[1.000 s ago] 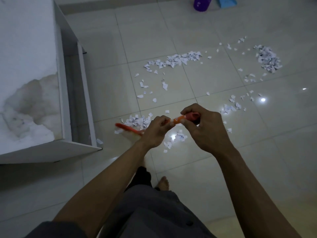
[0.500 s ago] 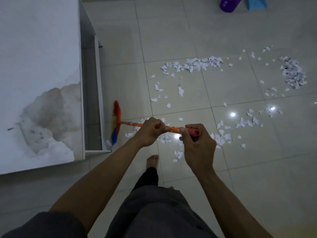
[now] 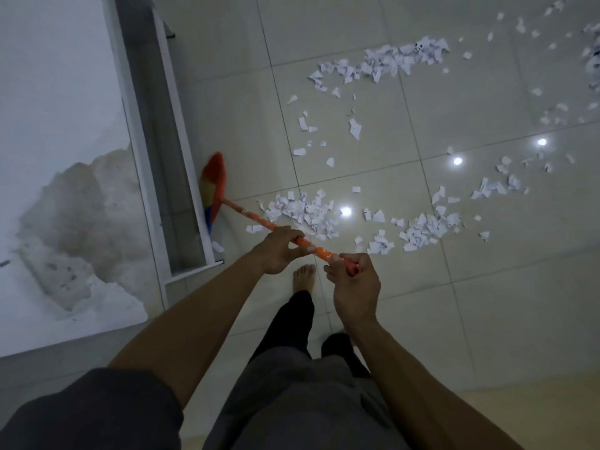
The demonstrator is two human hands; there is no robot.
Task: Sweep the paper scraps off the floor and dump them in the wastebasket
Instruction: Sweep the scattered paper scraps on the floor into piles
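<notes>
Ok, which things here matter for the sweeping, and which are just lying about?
For the job: broom, held by left hand and right hand; paper scraps on the floor.

Just there: white table, its side frame.

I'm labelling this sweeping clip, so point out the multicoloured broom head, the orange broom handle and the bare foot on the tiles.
Multicoloured broom head (image 3: 212, 186): head view, middle of the bristles.
Orange broom handle (image 3: 251, 217): head view, shaft between head and hands.
Bare foot (image 3: 303, 279): head view, top of the foot.
</notes>
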